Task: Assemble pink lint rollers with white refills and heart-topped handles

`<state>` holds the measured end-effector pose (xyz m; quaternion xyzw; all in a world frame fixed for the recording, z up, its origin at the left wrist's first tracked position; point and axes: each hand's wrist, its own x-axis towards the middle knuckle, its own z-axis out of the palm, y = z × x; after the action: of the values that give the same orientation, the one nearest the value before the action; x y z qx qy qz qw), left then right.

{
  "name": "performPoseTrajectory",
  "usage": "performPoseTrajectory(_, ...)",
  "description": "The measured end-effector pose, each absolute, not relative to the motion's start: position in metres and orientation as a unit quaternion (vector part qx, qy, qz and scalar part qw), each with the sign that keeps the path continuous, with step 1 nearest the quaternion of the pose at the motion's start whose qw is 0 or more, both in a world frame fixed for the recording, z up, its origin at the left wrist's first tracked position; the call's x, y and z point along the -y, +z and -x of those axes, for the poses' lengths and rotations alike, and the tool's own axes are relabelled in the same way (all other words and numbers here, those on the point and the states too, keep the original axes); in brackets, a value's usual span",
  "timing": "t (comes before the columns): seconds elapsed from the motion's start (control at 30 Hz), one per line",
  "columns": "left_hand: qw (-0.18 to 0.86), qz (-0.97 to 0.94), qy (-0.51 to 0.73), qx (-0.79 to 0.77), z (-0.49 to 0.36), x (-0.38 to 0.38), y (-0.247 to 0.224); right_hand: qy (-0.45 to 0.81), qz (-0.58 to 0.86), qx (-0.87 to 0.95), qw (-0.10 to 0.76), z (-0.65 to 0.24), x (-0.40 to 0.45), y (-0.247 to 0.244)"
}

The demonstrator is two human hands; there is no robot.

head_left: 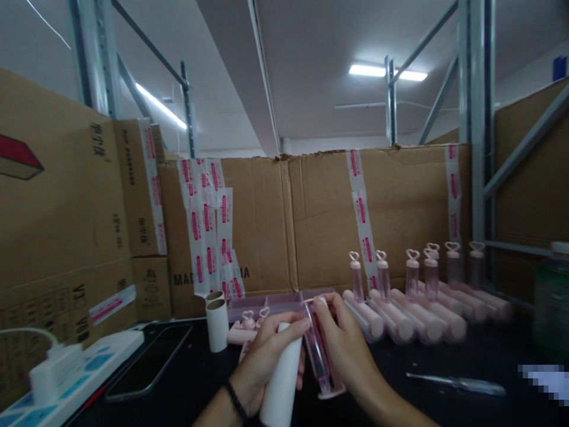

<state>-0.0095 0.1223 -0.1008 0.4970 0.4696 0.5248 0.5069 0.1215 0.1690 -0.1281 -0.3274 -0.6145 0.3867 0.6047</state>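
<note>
A white tube (282,379) is in my left hand (267,350), with the fingers wrapped round it and its lower end pointing toward me. Next to it, my right hand (342,344) grips a clear pink tube (316,350) that leans with its flanged pale pink end down. The two tubes are side by side, close together. Behind my left hand lie pale pink parts with heart-shaped tops (249,320). Two white cardboard tubes (217,326) stand upright to their left.
Pink cylinders (398,323) lie in a row at the right, with several heart-topped tubes (412,273) upright behind. A screwdriver (462,384), a phone (151,360), a power strip (104,362), a purple tray (284,300) and a bottle (552,302) surround the hands. Cardboard (320,219) walls the back.
</note>
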Motion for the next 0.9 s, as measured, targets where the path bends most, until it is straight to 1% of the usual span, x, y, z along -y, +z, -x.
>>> performPoseTrajectory(0.37,0.508,-0.508,0.496,-0.487,0.015,-0.122,-0.102,0.404,0.277,0.652,0.579,-0.124,-0.175,-0.123)
performPoseTrajectory(0.43,0.503,-0.508,0.491,-0.497,0.017,-0.121,-0.101,0.395,0.267,0.680,0.557,-0.131,-0.178,-0.117)
performPoseTrajectory(0.57,0.503,-0.520,0.467,-0.508,0.017,-0.120,-0.098,0.379,0.237,0.752,0.484,-0.147,-0.180,-0.104)
performPoseTrajectory(0.63,0.503,-0.533,0.455,-0.507,0.015,-0.120,-0.096,0.360,0.238,0.773,0.465,-0.152,-0.179,-0.101)
performPoseTrajectory(0.77,0.500,-0.550,0.443,-0.501,0.011,-0.120,-0.093,0.306,0.268,0.777,0.481,-0.150,-0.181,-0.104)
performPoseTrajectory(0.9,0.492,-0.540,0.448,-0.515,0.012,-0.122,-0.092,0.286,0.297,0.755,0.509,-0.141,-0.181,-0.108)
